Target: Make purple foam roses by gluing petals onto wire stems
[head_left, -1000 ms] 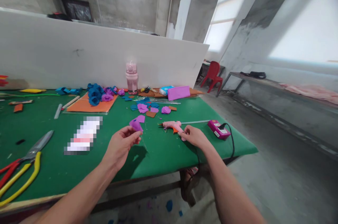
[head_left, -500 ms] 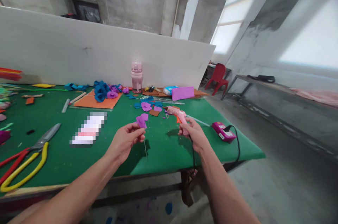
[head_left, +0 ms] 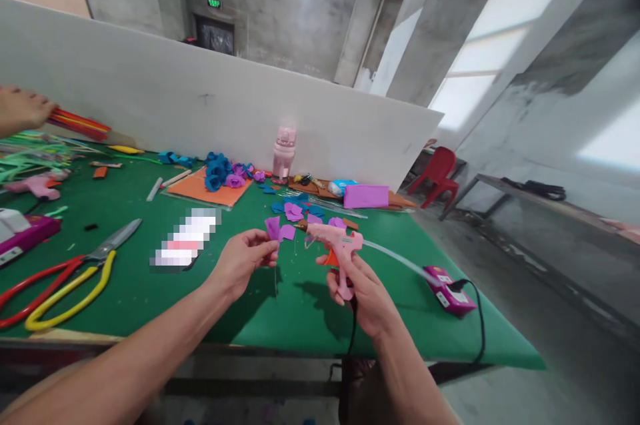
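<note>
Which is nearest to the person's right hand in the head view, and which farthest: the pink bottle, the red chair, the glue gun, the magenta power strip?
1. The glue gun: gripped in the right hand.
2. The magenta power strip: on the table, to the hand's right.
3. The pink bottle: at the table's back, by the white partition.
4. The red chair: past the table's far end.

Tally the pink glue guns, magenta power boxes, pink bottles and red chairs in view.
Pink glue guns: 2, one in the right hand, one lying far left
Magenta power boxes: 2
Pink bottles: 1
Red chairs: 1
Total: 6
</note>
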Motion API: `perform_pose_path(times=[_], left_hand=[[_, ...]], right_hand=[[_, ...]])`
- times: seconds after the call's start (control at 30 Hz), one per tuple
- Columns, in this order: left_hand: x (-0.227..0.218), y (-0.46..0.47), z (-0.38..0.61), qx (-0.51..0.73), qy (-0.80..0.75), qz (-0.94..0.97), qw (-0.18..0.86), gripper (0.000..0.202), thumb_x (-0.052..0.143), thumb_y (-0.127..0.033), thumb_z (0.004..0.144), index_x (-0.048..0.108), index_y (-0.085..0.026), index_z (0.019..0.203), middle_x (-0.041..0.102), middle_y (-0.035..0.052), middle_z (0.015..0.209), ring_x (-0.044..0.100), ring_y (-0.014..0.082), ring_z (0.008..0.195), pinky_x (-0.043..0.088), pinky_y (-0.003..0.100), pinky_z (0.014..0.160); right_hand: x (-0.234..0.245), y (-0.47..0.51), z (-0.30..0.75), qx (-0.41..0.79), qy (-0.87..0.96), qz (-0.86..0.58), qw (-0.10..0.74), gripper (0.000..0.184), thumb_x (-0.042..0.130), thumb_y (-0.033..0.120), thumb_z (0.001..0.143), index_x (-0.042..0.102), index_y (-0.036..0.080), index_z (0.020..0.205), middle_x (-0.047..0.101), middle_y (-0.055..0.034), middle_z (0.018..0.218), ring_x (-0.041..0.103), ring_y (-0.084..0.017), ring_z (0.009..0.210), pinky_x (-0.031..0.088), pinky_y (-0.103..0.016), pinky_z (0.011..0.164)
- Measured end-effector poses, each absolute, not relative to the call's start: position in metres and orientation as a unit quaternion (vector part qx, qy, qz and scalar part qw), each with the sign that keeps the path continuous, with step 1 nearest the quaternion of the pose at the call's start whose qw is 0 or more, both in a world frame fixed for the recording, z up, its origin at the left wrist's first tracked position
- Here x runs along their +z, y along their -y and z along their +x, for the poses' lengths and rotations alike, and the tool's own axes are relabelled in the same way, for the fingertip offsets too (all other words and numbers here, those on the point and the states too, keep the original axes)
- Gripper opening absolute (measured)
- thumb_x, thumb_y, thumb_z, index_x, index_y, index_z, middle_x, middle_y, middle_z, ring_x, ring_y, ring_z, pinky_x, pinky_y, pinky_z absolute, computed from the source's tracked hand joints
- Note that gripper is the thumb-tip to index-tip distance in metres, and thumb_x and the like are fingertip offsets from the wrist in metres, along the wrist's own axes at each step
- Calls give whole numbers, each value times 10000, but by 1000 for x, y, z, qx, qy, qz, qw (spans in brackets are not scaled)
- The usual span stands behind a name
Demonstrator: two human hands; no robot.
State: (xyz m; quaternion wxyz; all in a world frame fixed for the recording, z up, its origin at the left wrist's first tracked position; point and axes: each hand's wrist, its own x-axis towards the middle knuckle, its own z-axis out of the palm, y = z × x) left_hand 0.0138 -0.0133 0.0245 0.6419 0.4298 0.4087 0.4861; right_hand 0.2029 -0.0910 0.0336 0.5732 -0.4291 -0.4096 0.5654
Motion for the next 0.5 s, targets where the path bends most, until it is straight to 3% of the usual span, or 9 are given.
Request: perform_pose_path(times=[0.07, 0.17, 0.3, 0.5], left_hand=[[23, 13, 14, 487, -410, 432, 639, 284, 765, -233, 554, 563, -119, 718, 590, -15, 580, 554, 83, 516, 477, 210, 514], [21, 13, 13, 487, -410, 434, 637, 275, 763, -226, 554, 560, -120, 707, 589, -18, 581, 556, 86, 513, 490, 225, 527], [19, 12, 13, 490, -417, 433, 631, 268, 758, -222, 554, 557, -122, 699, 579, -26, 568, 551, 86, 503, 496, 231, 524], [19, 12, 14, 491, -420, 430, 630, 267, 752, -219, 551, 551, -126, 700, 575, -29, 554, 550, 88, 497, 498, 234, 519]], right_hand=[[35, 93, 201, 508, 464, -481, 543, 336, 503, 454, 832, 556, 161, 987, 520, 24, 535, 380, -70, 417, 311, -179, 372], [33, 94, 200, 427, 532, -521, 514, 372, 457, 485, 843, 520, 175, 1037, 508, 25, 584, 409, -88, 462, 338, -192, 390], [29, 95, 201, 319, 620, -547, 463, 315, 399, 439, 882, 544, 169, 956, 482, 17, 615, 423, -93, 494, 353, -207, 440], [31, 98, 200, 279, 659, -554, 426, 289, 355, 394, 906, 540, 172, 903, 452, 25, 601, 415, -96, 483, 360, -215, 464]])
